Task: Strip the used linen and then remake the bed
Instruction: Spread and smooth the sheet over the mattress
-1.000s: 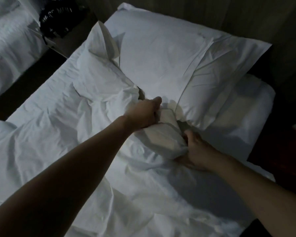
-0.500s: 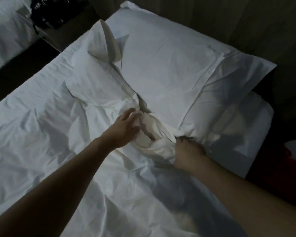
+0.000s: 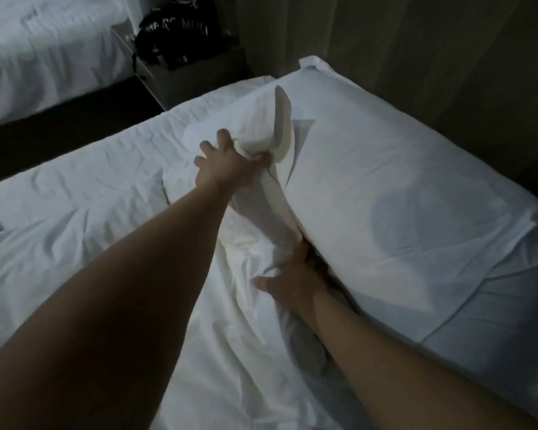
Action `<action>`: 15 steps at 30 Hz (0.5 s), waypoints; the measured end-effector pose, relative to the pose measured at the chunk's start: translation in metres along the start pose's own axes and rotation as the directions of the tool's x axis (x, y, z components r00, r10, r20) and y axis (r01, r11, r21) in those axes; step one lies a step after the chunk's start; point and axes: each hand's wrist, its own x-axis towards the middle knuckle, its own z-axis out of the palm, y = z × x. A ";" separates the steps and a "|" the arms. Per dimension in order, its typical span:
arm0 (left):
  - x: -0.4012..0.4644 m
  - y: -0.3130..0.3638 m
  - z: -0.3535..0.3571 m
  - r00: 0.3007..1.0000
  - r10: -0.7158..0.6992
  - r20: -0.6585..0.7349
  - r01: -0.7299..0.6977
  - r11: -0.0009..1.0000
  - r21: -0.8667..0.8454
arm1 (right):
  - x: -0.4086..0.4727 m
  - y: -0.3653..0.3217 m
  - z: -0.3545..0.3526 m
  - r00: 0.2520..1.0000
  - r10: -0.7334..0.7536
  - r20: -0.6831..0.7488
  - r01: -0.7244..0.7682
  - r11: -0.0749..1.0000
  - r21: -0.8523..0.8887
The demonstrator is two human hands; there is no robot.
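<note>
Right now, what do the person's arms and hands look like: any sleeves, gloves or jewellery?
Both forearms are bare, with no sleeve in view. The left hand and right hand wear no gloves, and no watch, ring or bracelet shows. The light is dim, so fine marks cannot be told.

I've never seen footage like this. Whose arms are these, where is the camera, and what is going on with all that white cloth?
No machine here: a person wears a wide-angle camera on the head, looking down at their own bare arms. It is a dim bedroom. The left hand grips a bunched fold of loose white linen beside a large white pillow. The right hand has its fingers tucked in at the pillow's near edge, where that cloth ends. Beneath lies a rumpled white sheet. Behind, a dark bag sits on a nightstand, with a second bed beyond.
</note>
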 end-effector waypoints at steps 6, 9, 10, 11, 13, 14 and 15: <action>0.016 0.007 0.011 0.995 0.058 -0.086 -0.067 0.993 -0.099 | 0.026 0.004 0.016 1.000 0.005 0.029 -0.007 0.996 0.086; -0.006 -0.014 0.016 0.973 -0.130 -0.190 0.055 0.933 -0.357 | 0.008 -0.005 0.016 0.992 -0.064 0.106 0.075 0.991 -0.109; -0.014 -0.020 0.007 0.944 -0.234 -0.232 0.108 0.886 -0.451 | 0.001 -0.010 0.014 0.988 -0.129 0.081 0.139 0.979 -0.148; -0.017 -0.026 -0.009 0.891 -0.352 -0.288 0.146 0.821 -0.552 | -0.004 -0.018 0.011 0.979 -0.203 0.029 0.205 0.965 -0.161; -0.009 -0.033 -0.058 0.738 -0.562 -0.374 0.108 0.645 -0.756 | -0.009 -0.038 -0.003 0.932 -0.353 -0.079 0.324 0.912 -0.253; -0.001 -0.032 -0.088 0.665 -0.627 -0.405 0.048 0.577 -0.815 | -0.010 -0.051 -0.015 0.890 -0.433 -0.142 0.366 0.865 -0.343; 0.011 -0.030 -0.113 0.616 -0.648 -0.447 -0.023 0.553 -0.833 | -0.006 -0.064 -0.024 0.830 -0.515 -0.216 0.387 0.810 -0.441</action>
